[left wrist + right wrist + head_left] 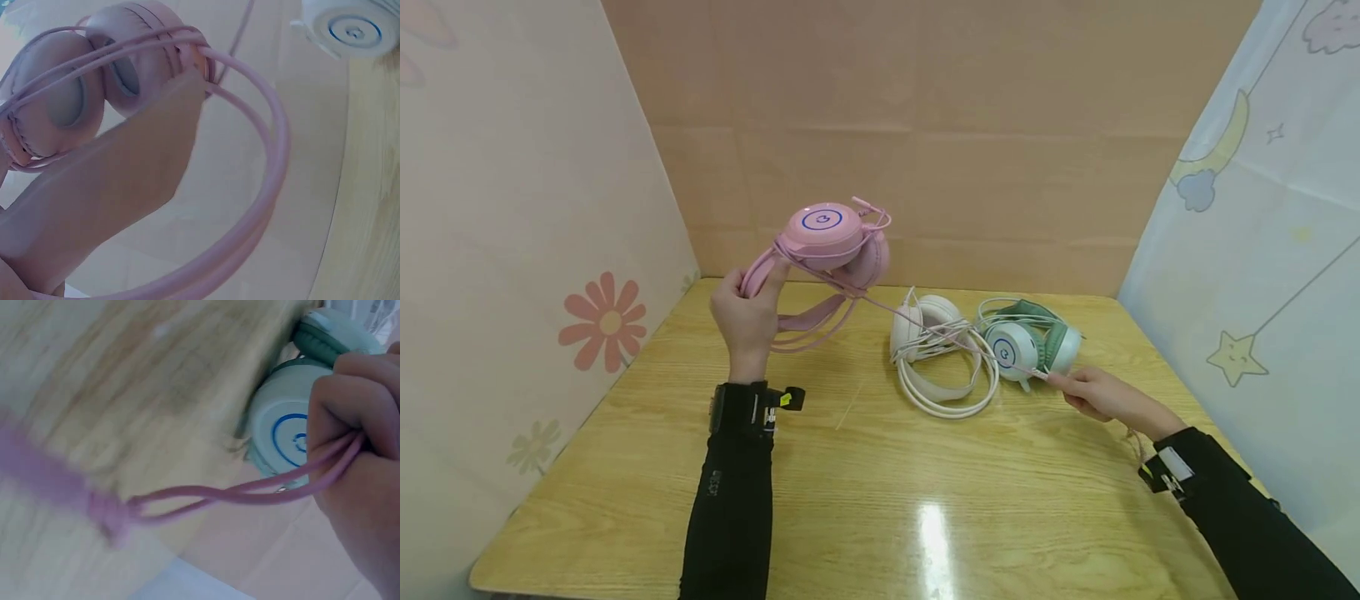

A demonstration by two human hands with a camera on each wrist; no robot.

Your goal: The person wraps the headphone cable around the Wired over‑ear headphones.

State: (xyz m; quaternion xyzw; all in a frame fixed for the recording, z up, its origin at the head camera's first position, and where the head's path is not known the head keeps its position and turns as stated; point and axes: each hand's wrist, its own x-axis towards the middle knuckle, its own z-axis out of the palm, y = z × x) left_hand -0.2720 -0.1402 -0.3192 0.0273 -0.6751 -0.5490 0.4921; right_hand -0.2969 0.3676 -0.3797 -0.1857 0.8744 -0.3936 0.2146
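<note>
Raised above the left part of the table, my left hand [745,321] grips the pink headphones [820,237] by the headband. One round ear cup with a blue ring faces up, and cable is wound about the set. My right hand [1108,396], low at the right, curls its fingers round the pink cable [256,497]. That cable stretches thin from the headphones across to this hand. In the right wrist view, a doubled length with a blurred pink end hangs out of the fist. The left wrist view shows both padded ear cups [53,94] beyond the headband.
White headphones [904,333] with a coiled white cable lie on the wooden table [850,500] at the middle back. Touching their right side are white-and-green headphones [1013,343], close to my right hand. A brown panel [925,167] stands behind, with patterned sheets on both sides.
</note>
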